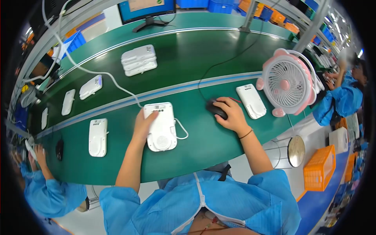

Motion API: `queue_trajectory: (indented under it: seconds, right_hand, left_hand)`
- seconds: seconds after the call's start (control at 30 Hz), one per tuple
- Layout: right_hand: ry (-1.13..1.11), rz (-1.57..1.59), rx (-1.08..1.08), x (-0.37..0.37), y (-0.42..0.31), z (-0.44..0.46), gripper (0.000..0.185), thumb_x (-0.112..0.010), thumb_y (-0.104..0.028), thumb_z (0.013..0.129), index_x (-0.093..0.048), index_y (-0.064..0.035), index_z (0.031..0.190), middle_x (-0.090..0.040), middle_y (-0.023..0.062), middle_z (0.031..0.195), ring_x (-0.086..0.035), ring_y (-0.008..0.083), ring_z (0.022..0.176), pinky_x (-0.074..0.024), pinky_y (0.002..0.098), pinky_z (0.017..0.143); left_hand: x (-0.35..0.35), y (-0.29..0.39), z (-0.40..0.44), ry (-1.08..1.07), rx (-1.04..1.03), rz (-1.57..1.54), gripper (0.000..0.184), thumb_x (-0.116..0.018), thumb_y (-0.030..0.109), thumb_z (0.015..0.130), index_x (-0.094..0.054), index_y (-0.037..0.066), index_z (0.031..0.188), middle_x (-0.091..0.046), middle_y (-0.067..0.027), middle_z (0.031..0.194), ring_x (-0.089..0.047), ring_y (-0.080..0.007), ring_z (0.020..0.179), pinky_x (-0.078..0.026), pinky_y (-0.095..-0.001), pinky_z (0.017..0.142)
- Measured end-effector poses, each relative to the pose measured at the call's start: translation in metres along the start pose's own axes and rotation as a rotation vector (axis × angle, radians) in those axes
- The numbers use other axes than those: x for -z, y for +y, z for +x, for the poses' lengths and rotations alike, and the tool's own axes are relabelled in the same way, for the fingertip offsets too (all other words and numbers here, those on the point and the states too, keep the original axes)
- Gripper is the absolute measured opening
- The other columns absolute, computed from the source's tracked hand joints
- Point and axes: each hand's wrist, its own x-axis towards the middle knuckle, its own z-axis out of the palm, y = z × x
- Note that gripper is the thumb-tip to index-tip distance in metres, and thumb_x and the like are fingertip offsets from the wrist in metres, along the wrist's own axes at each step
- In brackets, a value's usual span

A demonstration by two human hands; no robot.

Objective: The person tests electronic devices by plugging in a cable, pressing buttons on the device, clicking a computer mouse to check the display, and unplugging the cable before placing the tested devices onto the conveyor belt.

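My left hand (pixel 144 124) grips the left edge of a white device (pixel 162 133), its thumb lying over the top face. A white cable (pixel 117 83) runs to the top of this device, and a short white loop (pixel 183 131) comes off its right side. On the right, my right hand (pixel 232 114) rests over a black mouse (pixel 216 109), fingers curved around it. Just right of that hand lies another white device (pixel 251 102). One more white device (pixel 98 138) lies to the left of my left hand.
A pink and white fan (pixel 288 84) stands at the right. Stacked white devices (pixel 139 60) and several single ones lie on the dark green strip behind. A monitor (pixel 147 9) stands at the back. People (pixel 51 196) sit at left and right; another black mouse (pixel 59 149) lies left.
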Motion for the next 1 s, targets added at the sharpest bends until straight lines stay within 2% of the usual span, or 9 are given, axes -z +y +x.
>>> queue_trajectory:
  seconds: [0.17,0.27,0.37,1.0]
  right_hand:
    - [0.009,-0.012,-0.024,-0.0017,-0.0052,0.0007,0.039,-0.072,-0.015,0.068,-0.066,-0.0092,0.106,-0.060,0.0109,0.114,-0.061,0.0312,0.101,-0.0500,0.0390,0.087]
    - [-0.019,-0.010,-0.032,-0.0027,-0.0048,-0.0004,0.041,-0.072,-0.012,0.067,-0.066,-0.0071,0.108,-0.060,0.0147,0.116,-0.060,0.0337,0.104,-0.0493,0.0392,0.090]
    - [0.014,-0.043,-0.008,-0.0048,-0.0037,-0.0001,0.038,-0.073,-0.014,0.069,-0.067,-0.0108,0.107,-0.060,0.0108,0.116,-0.061,0.0307,0.101,-0.0501,0.0387,0.086]
    - [0.012,-0.039,-0.040,-0.0074,-0.0026,0.0004,0.039,-0.073,-0.014,0.070,-0.067,-0.0113,0.108,-0.059,0.0104,0.119,-0.060,0.0305,0.104,-0.0491,0.0397,0.088]
  left_hand:
    - [-0.0034,0.0086,-0.0051,-0.020,0.022,-0.031,0.041,-0.070,0.020,0.084,-0.056,-0.004,0.114,-0.067,-0.0152,0.102,-0.067,-0.0199,0.088,-0.053,-0.0303,0.076]
    - [-0.0049,0.0107,-0.0086,-0.039,0.025,-0.067,0.042,-0.070,0.021,0.084,-0.056,-0.004,0.114,-0.067,-0.0151,0.102,-0.067,-0.0198,0.088,-0.053,-0.0303,0.077]
    - [-0.0024,0.0024,-0.0041,-0.035,0.003,-0.009,0.043,-0.071,0.022,0.084,-0.055,-0.004,0.114,-0.066,-0.0150,0.103,-0.067,-0.0198,0.088,-0.053,-0.0303,0.077]
    - [-0.0044,0.0059,-0.0069,-0.028,0.017,-0.021,0.042,-0.070,0.020,0.084,-0.055,-0.004,0.114,-0.066,-0.0147,0.102,-0.067,-0.0190,0.088,-0.053,-0.0293,0.076]
